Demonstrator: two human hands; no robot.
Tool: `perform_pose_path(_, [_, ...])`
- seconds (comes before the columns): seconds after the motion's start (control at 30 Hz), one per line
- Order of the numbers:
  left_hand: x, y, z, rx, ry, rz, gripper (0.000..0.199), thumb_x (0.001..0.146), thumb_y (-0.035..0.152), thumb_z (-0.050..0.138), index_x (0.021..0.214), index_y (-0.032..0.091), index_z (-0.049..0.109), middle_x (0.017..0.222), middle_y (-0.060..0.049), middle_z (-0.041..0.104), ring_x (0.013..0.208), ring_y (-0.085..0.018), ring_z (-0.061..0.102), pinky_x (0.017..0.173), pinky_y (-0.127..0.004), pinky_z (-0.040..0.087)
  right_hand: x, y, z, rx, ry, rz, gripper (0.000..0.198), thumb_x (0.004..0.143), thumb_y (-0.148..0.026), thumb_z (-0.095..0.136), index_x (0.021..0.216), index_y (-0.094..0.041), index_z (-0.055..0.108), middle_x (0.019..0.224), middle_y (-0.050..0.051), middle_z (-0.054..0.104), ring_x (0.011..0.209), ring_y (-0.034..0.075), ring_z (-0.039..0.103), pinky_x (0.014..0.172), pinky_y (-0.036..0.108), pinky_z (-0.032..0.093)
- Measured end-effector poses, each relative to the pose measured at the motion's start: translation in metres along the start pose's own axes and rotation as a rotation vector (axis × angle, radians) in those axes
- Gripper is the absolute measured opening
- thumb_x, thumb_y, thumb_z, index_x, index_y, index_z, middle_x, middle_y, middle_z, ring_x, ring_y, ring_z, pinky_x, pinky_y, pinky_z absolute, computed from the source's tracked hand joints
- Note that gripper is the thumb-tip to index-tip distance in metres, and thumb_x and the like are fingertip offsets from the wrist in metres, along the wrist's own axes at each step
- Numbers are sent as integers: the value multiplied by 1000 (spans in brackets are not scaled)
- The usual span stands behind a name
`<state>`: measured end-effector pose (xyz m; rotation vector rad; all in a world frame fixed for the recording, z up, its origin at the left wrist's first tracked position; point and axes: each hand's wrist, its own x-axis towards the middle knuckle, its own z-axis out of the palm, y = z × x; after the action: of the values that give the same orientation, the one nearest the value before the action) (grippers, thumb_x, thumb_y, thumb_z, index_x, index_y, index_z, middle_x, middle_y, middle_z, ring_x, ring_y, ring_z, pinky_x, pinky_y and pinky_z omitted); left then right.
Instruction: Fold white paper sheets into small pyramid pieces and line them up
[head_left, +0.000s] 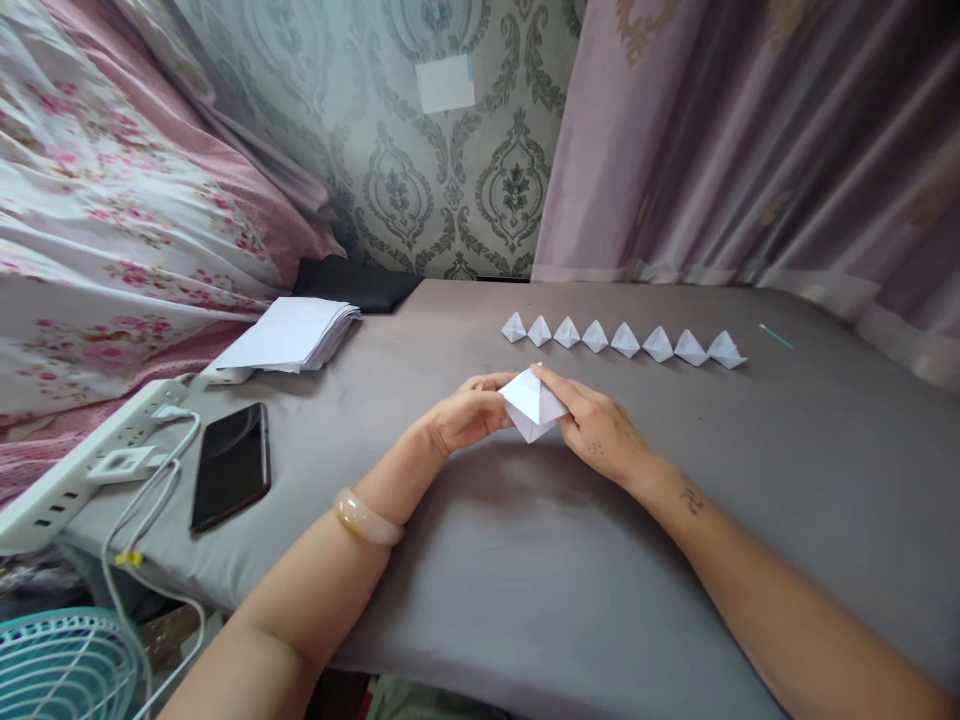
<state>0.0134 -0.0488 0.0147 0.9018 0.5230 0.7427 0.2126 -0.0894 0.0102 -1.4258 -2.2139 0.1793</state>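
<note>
Between my two hands is a folded white paper piece (pixel 531 402), diamond-shaped with a raised crease down its middle. My left hand (pixel 478 412) grips its left corner, thumb in front and fingers behind. On the opposite side, my right hand (pixel 596 420) pinches the right edge, its fingertips reaching the top point. Behind them, a row of several small folded paper shapes (pixel 595 337) stands on the grey cloth-covered table (pixel 600 580), running from the middle toward the right.
At the back left lies a stack of white paper (pixel 289 333) beside a black flat item (pixel 360 284). A phone (pixel 231 467), a power strip (pixel 97 455) with cables and a fan (pixel 64 665) are on the left. A thin light-blue stick (pixel 776 336) lies far right.
</note>
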Motion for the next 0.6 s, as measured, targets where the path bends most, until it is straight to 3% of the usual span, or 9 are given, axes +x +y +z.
perform_pose_path(0.1, [1,0,-2,-36,3,-49,31,65,16,67,95,12,72,85,-8,70,79,-18,63,76,-30,51,-2,-3,1,-93,4,12,67,83,-8,39,147,-27,38,116,9,66,95,25,65,75,35,52])
perform_pose_path(0.2, [6,-6,-1,19,189,-61,20,75,26,70,89,11,72,82,-8,69,74,-16,63,72,-30,52,-4,-4,5,-133,-28,-4,67,84,-8,38,147,-29,38,107,9,67,90,25,65,74,35,51])
perform_pose_path(0.27, [10,-11,0,56,319,-60,17,76,22,72,88,10,71,80,-8,69,70,-15,63,71,-30,53,-4,-2,9,-55,-45,9,69,82,-8,39,149,-28,35,115,10,66,96,26,65,79,38,51])
perform_pose_path(0.33, [12,-13,1,48,404,-54,14,76,17,72,88,9,71,79,-8,69,69,-14,63,71,-29,54,-2,2,11,131,-54,64,74,77,-7,44,148,-26,36,125,11,63,102,25,63,84,39,51])
perform_pose_path(0.43, [14,-12,-1,20,450,-39,12,77,16,72,87,9,71,79,-8,69,69,-14,63,71,-28,54,4,7,10,533,-80,223,62,69,-9,51,130,-21,56,121,9,66,104,22,63,86,36,52])
perform_pose_path(0.53, [13,-9,-2,22,437,-57,12,79,17,70,88,9,71,80,-9,69,69,-13,63,69,-27,53,11,9,5,915,-82,506,29,79,-25,54,103,-17,68,105,10,72,97,22,66,78,34,54])
perform_pose_path(0.6, [12,-7,-2,36,431,-57,14,80,18,70,89,8,71,82,-10,69,70,-13,63,69,-26,52,13,9,1,1082,-111,628,32,84,-43,55,94,-16,70,95,12,73,87,21,68,72,33,55])
